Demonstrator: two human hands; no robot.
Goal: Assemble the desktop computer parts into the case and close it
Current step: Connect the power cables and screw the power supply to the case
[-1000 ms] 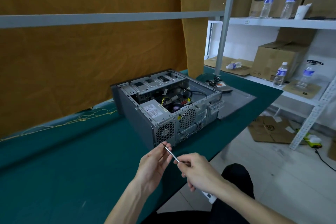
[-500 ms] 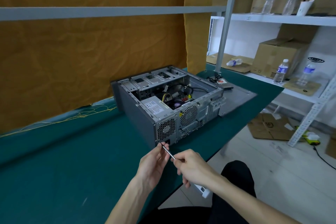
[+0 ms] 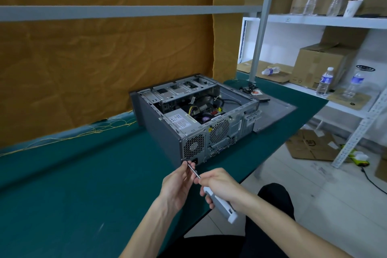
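The computer case lay on the green table with its top open, the rear panel with two round fan grilles turned toward the person. Inside, the power supply sat at the near left corner; beyond it cables and a dark fan crowded together, too tangled and dim to tell apart. The grey side panel lay flat on the table just right of the case, its near edge partly hidden behind the case's rear corner. The right hand was curled round the white and grey handle of a screwdriver, most of the handle covered by the palm, only its butt sticking out below. The left hand pinched the thin metal shaft near its tip, right at the lower left corner of the rear panel. The tip itself was hidden behind the fingertips, so whether it met a screw could not be made out. A small dark device with cables lay beyond the side panel, its details blurred. The shelf on the right held cardboard boxes and water bottles, cut off by the frame edge.
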